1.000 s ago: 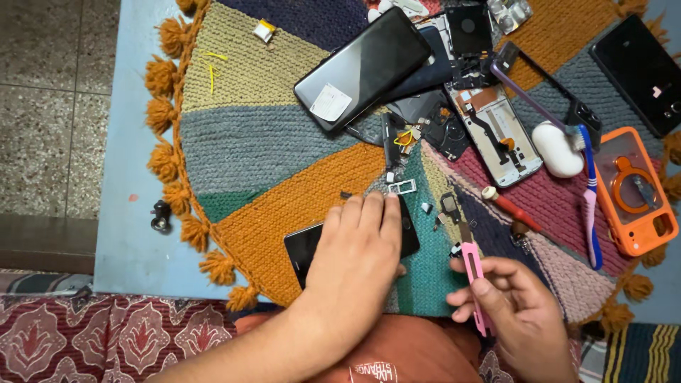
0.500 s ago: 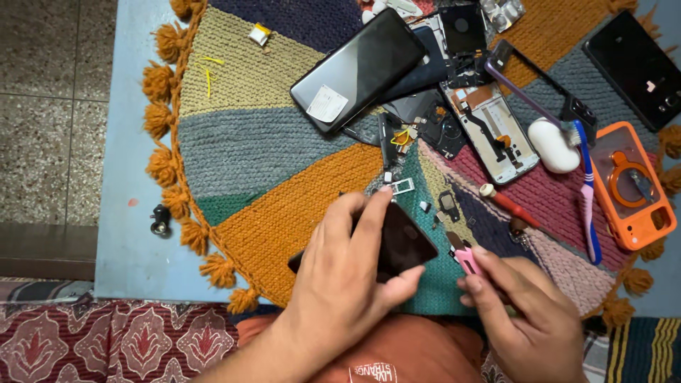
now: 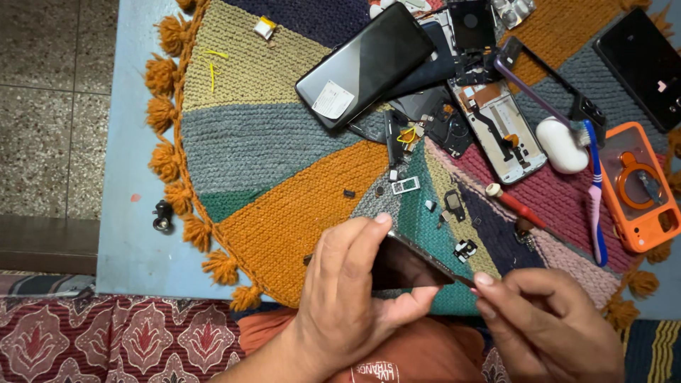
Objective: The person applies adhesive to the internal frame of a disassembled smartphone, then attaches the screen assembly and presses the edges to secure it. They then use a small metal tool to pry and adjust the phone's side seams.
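In the head view, the left hand (image 3: 355,291) grips a thin dark glossy phone panel (image 3: 408,266), tilted up above the round multicoloured knitted mat (image 3: 284,177) on the pale blue surface (image 3: 131,234). The right hand (image 3: 550,323) pinches the panel's far corner with its fingertips (image 3: 484,281). A red-handled screwdriver (image 3: 514,207) lies nearby on the mat.

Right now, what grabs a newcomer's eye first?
The left hand tilts a dark phone up at bottom centre, the right hand at its edge. Beneath lies a striped knitted mat with orange tassels. Top right it is strewn with opened phones and an orange phone case.
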A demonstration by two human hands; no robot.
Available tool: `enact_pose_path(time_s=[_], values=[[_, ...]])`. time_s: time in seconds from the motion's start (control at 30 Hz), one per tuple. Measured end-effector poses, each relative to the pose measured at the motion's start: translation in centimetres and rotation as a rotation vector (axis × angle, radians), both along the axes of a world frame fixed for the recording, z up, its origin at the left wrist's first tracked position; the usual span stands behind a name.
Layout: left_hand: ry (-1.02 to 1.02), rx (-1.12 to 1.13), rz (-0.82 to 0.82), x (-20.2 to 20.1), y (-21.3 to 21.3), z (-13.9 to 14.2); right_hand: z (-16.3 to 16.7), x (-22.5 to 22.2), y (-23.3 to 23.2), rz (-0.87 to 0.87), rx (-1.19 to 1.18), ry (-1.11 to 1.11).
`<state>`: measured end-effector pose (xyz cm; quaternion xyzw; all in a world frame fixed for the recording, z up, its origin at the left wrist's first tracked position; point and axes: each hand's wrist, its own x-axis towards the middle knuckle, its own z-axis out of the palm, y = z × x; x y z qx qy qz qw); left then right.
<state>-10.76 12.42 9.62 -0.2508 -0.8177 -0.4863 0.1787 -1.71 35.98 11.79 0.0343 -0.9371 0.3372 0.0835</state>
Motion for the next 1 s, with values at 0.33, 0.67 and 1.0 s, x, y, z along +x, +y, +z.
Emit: enact_pose_path(time_s=[0.33,0.67,1.0], values=[[-0.093,-0.105,-0.233,-1.1,-0.2,1.5,2.1,-2.1,-1.6,-0.17,-0.181,-0.088],[0.01,-0.287,-0.339,-2.2,0.1,2.2,-0.1,-2.5,0.7,-0.158,-0.488,-0.264],[-0.099,-0.376,-0.206,-1.8,-1.7,1.1,-2.2,-2.1,1.5,-0.086,-0.51,-0.39]])
